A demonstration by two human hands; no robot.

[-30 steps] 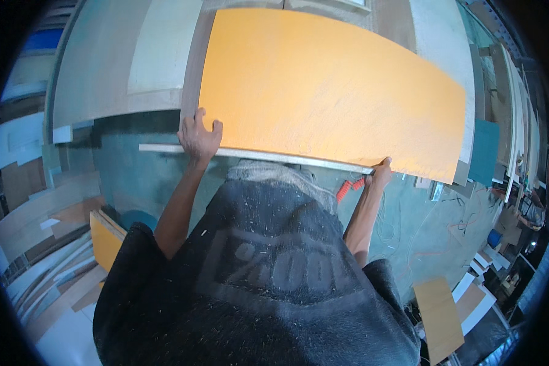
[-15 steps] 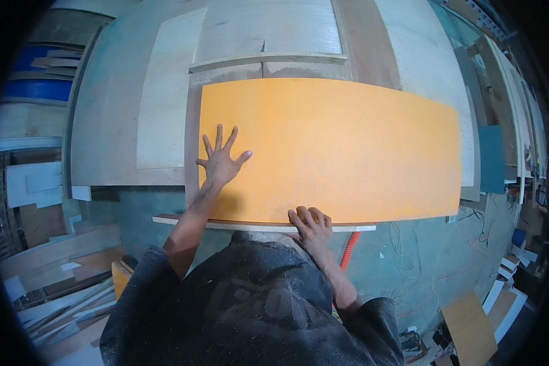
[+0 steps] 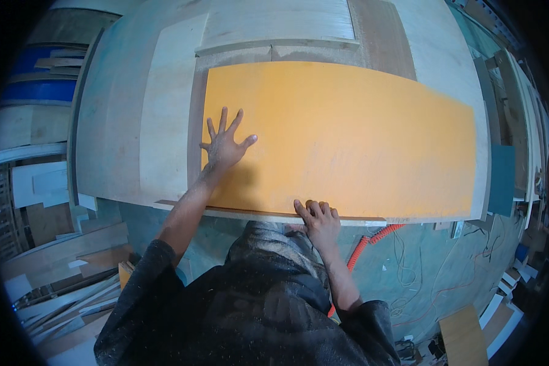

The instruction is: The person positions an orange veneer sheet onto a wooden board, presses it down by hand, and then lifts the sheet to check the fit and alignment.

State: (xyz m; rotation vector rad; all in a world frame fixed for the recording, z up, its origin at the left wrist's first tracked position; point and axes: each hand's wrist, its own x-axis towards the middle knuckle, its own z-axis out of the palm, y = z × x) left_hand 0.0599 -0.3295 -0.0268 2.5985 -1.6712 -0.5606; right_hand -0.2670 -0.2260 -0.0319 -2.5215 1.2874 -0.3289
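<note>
A large yellow-orange panel (image 3: 372, 140) with pale dust on its surface lies over the worktable in front of me. My left hand (image 3: 226, 148) rests flat near its left edge, fingers spread wide. Along the panel's near edge runs a narrow wooden strip (image 3: 256, 214). My right hand (image 3: 321, 224) grips this strip close to its middle, with fingertips over the top. The underside of the strip and part of the right palm are out of sight.
Pale boards (image 3: 165, 104) cover the worktable around the panel. A red coiled hose (image 3: 361, 246) hangs below the near edge, and cables (image 3: 402, 268) trail over the floor. Wood offcuts (image 3: 73, 305) are piled at lower left; more boards (image 3: 518, 116) stand at right.
The panel's near edge and the strip have come closer to the worktable's near edge, where they stuck out before. Both hands have moved away from me with them. The view has shifted slightly.
</note>
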